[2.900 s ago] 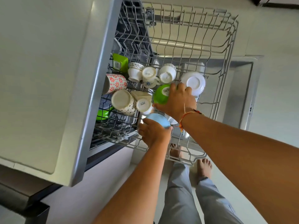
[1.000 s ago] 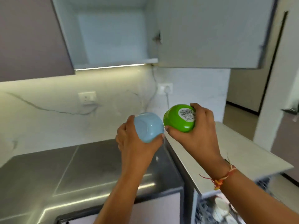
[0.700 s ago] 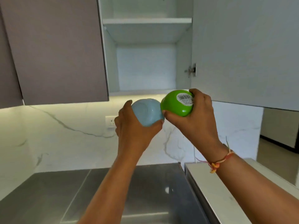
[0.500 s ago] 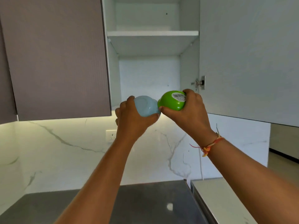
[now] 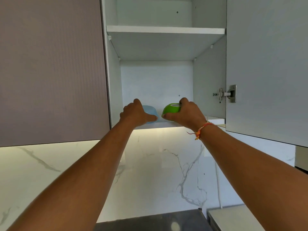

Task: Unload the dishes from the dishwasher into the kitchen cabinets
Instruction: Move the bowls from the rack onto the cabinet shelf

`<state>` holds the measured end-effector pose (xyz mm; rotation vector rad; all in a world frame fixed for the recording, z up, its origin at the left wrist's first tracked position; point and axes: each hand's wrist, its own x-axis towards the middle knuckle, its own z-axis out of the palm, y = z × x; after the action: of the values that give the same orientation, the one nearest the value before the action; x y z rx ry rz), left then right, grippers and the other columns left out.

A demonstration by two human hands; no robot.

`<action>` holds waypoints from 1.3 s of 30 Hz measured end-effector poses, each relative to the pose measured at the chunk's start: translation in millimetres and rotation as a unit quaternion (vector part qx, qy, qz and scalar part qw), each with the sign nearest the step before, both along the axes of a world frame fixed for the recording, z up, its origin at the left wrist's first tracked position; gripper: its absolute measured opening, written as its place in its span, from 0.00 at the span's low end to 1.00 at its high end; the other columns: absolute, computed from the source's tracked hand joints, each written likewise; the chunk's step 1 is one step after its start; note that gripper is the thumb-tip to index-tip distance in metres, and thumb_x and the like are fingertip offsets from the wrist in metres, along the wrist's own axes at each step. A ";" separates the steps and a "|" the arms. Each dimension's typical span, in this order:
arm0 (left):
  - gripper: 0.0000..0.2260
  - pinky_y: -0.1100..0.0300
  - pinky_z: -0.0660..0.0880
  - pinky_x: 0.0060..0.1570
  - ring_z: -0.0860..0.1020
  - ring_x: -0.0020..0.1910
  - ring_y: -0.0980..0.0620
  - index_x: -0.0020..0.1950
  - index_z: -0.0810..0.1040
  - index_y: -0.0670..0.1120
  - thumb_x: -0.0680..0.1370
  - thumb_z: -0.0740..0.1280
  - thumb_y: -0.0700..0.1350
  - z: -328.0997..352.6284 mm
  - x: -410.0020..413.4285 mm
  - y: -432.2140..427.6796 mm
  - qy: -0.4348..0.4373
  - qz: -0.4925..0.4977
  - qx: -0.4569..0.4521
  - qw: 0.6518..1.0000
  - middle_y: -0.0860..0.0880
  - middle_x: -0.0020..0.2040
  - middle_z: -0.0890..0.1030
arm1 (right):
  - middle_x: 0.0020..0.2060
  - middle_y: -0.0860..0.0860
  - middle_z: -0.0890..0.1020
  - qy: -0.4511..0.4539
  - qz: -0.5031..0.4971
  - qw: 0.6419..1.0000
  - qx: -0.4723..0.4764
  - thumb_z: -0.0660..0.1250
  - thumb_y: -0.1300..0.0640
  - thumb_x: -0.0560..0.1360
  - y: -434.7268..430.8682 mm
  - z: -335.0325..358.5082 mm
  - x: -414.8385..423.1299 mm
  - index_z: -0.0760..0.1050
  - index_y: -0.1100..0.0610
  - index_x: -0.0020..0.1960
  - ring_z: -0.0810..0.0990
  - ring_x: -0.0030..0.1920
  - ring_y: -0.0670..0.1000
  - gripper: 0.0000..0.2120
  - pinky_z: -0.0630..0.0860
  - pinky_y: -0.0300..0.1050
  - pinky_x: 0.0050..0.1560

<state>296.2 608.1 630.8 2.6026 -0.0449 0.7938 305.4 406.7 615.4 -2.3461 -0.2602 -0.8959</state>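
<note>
Reaching both arms up into the open wall cabinet (image 5: pixel 208 72). Gripping the blue bowl (image 5: pixel 150 111) with the left hand (image 5: pixel 136 114), fingers curled over the upturned base, thumb lying along the lower edge. Gripping the green bowl (image 5: pixel 170 110) with the right hand (image 5: pixel 186 114), fingers hooked over the labelled base, thumb pressing near the rim. Holding both bowls mouth down, side by side and just apart, at the front of the lower shelf (image 5: pixel 215 120), blue to the left, green to the right. Not permitting any ruling on rim-to-shelf contact from this angle. Wearing an orange thread band (image 5: pixel 202 130) on the right wrist. Working below the upper shelf (image 5: pixel 165 30), beside the swung-open cabinet door (image 5: pixel 266 64) on its metal hinge (image 5: pixel 226 93) at the right and a closed mauve door (image 5: pixel 50 64) at the left. Facing a white veined backsplash (image 5: pixel 150 172) under the cabinet, with a dark steel worktop (image 5: pixel 150 220) at the bottom edge of view.
</note>
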 end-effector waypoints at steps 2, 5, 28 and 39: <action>0.38 0.52 0.77 0.52 0.76 0.54 0.45 0.62 0.68 0.44 0.64 0.76 0.66 2.1 14.4 3.8 0.011 -0.002 0.001 1.000 0.45 0.55 0.75 | 0.58 0.56 0.77 0.025 0.005 0.999 -0.023 0.74 0.33 0.64 8.0 4.2 17.4 0.68 0.57 0.65 0.77 0.56 0.56 0.41 0.78 0.50 0.53; 0.34 0.57 0.72 0.43 0.75 0.51 0.48 0.60 0.70 0.44 0.66 0.75 0.65 4.3 31.0 8.6 0.032 0.007 0.018 0.999 0.46 0.51 0.75 | 0.58 0.56 0.77 0.060 0.018 0.997 -0.039 0.74 0.32 0.64 18.3 7.3 38.5 0.67 0.56 0.65 0.77 0.56 0.55 0.40 0.77 0.48 0.52; 0.25 0.52 0.71 0.62 0.71 0.63 0.42 0.71 0.71 0.45 0.77 0.71 0.53 19.7 108.9 32.2 0.057 0.098 0.232 0.966 0.41 0.66 0.68 | 0.60 0.60 0.72 0.102 -0.009 0.977 -0.189 0.73 0.33 0.66 52.8 27.1 142.7 0.67 0.56 0.66 0.74 0.61 0.61 0.39 0.73 0.53 0.57; 0.16 0.55 0.72 0.61 0.74 0.63 0.45 0.67 0.74 0.42 0.80 0.66 0.45 9.6 128.6 34.7 0.068 0.101 0.226 0.967 0.43 0.65 0.76 | 0.59 0.57 0.80 0.029 -0.005 0.957 -0.289 0.69 0.52 0.76 54.3 30.2 147.5 0.75 0.60 0.63 0.78 0.60 0.57 0.18 0.74 0.47 0.58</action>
<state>424.8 642.8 640.4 3.1289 0.0935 0.7381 452.9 461.0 645.6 -2.9046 -0.5487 -0.8313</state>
